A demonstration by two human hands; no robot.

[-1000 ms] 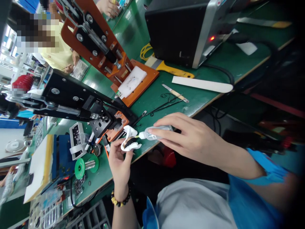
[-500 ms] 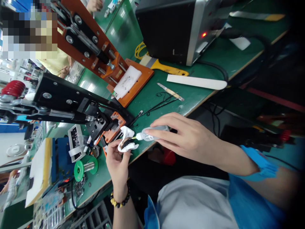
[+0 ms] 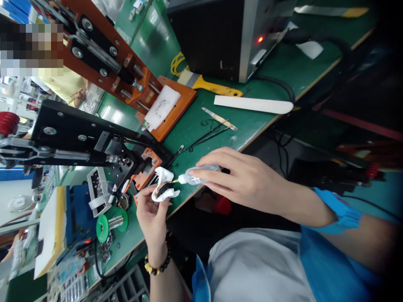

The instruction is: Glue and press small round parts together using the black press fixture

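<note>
In the head view, the left hand (image 3: pixel 152 218) is closed on a white wipe (image 3: pixel 164 177) pinched around a dark part (image 3: pixel 163 189). The right hand (image 3: pixel 245 180) grips a clear dropper bottle (image 3: pixel 197 175), its yellow tip (image 3: pixel 175 181) just beside the wipe, both held above the green surface (image 3: pixel 201 121). Squeezing too hard could flood the wipe; a slip could smear the part.

We see the right hand (image 3: pixel 248 180) at centre frame pinching a small clear squeeze bottle (image 3: pixel 198 175), its yellow tip just beside a dark piece (image 3: pixel 163 190) bedded in a white cloth (image 3: pixel 164 174), which the left hand (image 3: pixel 151 222) holds up (a bead bracelet (image 3: pixel 159 262) circles that wrist). Just beyond, left of centre, an orange and black clamp (image 3: pixel 145 173) stands on the green bench (image 3: pixel 258 130).
</note>
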